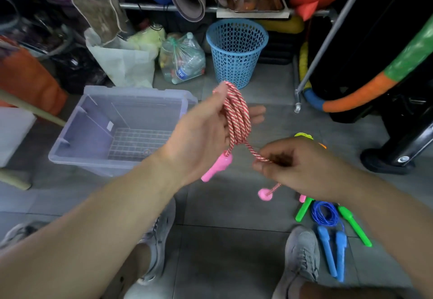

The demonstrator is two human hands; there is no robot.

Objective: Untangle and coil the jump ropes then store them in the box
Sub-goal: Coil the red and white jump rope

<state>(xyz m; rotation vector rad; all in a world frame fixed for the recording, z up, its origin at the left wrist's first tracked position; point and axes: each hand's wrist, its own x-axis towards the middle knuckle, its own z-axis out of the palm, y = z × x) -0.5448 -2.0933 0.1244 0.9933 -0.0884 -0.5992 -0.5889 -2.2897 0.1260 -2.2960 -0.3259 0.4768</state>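
The clear plastic storage box is set open-topped, ready for ropes. Just right of it, the left hand is held spread, fingers straight, as a former for the red-and-white jump rope coil. Further right, the free tail is pinched by the right hand, presumably for tension.

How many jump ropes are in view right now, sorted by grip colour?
pink-grip rope, red-and-white cord, being coiled: 1
green-grip rope, on the floor: 1
blue-grip rope, on the floor: 1
Total: 3
A small pink piece by the green grip is mostly hidden and not counted.
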